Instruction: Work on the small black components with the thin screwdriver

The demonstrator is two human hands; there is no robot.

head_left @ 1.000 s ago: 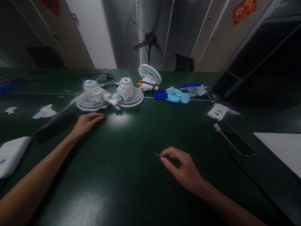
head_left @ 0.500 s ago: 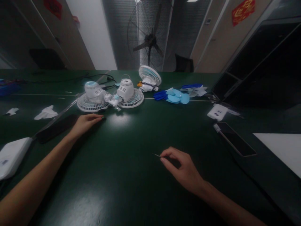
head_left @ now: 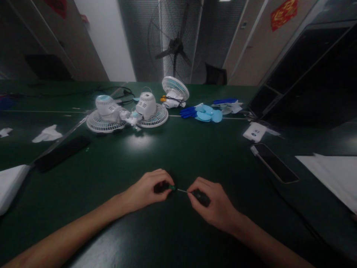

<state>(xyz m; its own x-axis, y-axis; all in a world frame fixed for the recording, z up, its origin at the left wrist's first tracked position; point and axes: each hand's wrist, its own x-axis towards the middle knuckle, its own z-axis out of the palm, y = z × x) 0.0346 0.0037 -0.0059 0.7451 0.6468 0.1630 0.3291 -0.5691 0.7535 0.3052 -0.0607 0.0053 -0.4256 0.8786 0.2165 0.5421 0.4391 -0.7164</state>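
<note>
My left hand [head_left: 149, 189] is closed in a pinch on a small green piece [head_left: 172, 187], too small to make out its kind. Across from it, my right hand [head_left: 219, 203] pinches a thin metal rod [head_left: 182, 191] that points left at the green piece. A narrow gap seems to separate the rod's tip from the piece. Whether the rod has a handle inside my right palm is unclear, as that part is dark. Both hands are low over the dark green table [head_left: 156, 234].
Two white fans lie face down, the left fan [head_left: 106, 115] beside the middle fan [head_left: 150, 111]; a third fan [head_left: 175, 93] leans behind. Blue fan blades [head_left: 208, 113] sit near a blue glove [head_left: 188, 112]. At right are a phone [head_left: 275, 163] and a white box [head_left: 254, 131].
My left hand has come from near the left fan to the table's middle, bringing the small green piece close to the rod. My right hand has barely moved.
</note>
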